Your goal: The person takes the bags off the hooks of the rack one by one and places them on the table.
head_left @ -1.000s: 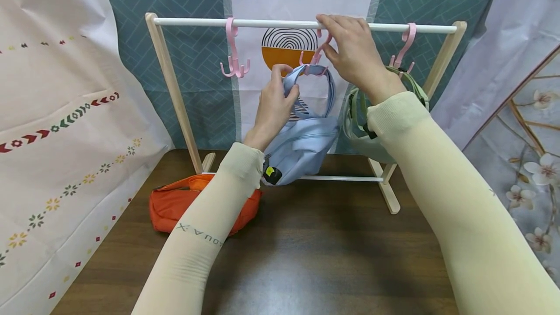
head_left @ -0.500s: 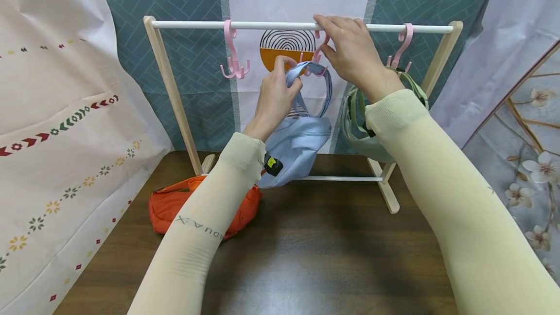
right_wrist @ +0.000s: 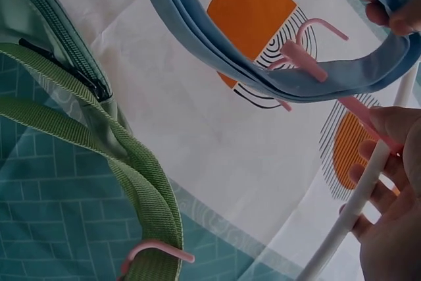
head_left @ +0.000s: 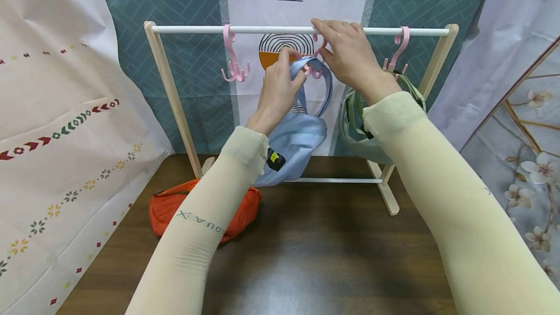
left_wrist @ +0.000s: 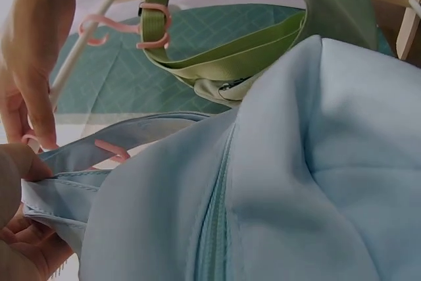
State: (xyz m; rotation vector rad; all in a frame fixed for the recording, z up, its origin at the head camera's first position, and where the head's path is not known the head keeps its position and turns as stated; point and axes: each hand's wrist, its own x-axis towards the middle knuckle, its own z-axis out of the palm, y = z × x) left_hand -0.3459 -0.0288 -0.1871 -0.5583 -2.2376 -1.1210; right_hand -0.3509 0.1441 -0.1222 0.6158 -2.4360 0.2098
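Note:
A light blue bag (head_left: 297, 140) hangs by its strap loop (head_left: 327, 89) at the middle pink hook (head_left: 313, 69). My left hand (head_left: 280, 89) pinches the left side of that loop, close to the hook. In the right wrist view the strap (right_wrist: 197, 51) lies across the hook's prongs (right_wrist: 299, 57). My right hand (head_left: 350, 55) grips the top of the same hook at the white rail (head_left: 271, 29), thumb against its stem, fingers behind the rail. A green bag (head_left: 367, 140) hangs from the right pink hook (head_left: 400, 47), partly behind my right forearm.
Another pink hook (head_left: 234, 57) hangs on the rail at the left. An orange bag (head_left: 175, 208) lies on the dark wooden table (head_left: 315, 256), partly covered by my left forearm. Wooden posts (head_left: 170, 96) carry the rail; patterned cloths hang behind and at both sides.
My left hand has moved up and right towards the middle hook with the strap. The blue bag's body has swung slightly left. My right hand keeps its place on the hook.

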